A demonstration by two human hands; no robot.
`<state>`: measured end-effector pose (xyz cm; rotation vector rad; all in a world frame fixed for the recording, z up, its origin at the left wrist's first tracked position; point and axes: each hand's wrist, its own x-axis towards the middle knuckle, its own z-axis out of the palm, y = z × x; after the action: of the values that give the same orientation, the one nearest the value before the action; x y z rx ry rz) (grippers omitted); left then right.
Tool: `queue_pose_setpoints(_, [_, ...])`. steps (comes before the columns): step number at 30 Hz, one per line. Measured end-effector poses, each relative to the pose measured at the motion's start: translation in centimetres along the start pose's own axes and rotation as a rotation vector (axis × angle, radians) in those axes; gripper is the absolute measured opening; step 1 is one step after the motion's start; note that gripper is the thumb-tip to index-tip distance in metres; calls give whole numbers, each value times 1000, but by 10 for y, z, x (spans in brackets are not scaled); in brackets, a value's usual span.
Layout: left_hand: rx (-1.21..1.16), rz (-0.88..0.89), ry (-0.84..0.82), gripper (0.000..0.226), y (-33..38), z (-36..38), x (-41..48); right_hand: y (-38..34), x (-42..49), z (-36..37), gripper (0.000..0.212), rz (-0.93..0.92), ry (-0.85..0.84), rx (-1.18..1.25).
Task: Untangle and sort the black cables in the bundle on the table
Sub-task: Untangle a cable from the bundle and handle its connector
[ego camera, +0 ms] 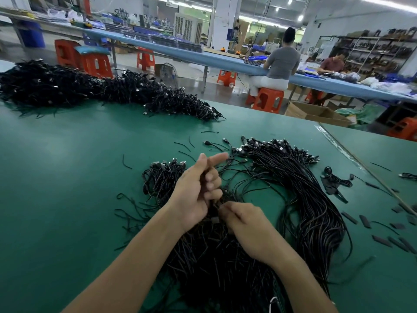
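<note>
A tangled bundle of black cables [209, 256] lies on the green table [67, 177] in front of me, running under both forearms. My left hand [196, 188] is raised over it, its lower fingers curled around some cable strands, index finger and thumb sticking out. My right hand [246, 224] pinches black cable ends just beside the left palm. To the right, a straightened sheaf of cables [304, 188] curves away, its plug ends fanned out at the top. A small looped clump [162, 177] sits left of my left hand.
A long heap of black cables [101, 89] stretches along the table's far left. Loose short black ties and flat black pieces [365, 222] lie scattered at the right. The table's seam [352, 154] runs diagonally at the right. People sit at a blue bench beyond.
</note>
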<state>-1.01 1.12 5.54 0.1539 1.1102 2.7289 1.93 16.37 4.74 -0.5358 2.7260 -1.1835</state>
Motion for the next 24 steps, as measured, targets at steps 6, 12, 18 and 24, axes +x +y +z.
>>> queue_pose_setpoints(6, [957,226,15,36,-16,-13,-5,-13,-9,-21,23,-116,89,-83])
queue_pose_setpoints(12, [761,-272,-223,61,-20,-14,-34,-6,-3,-36,16,-166,292,76])
queue_pose_setpoints(18, [192,-345,-326,55,-4,-2,-32,-5,1,-14,33,-106,253,355])
queue_pose_setpoints(24, [19,64,-35,46,4,9,-2,1,-3,-6,27,-32,19,40])
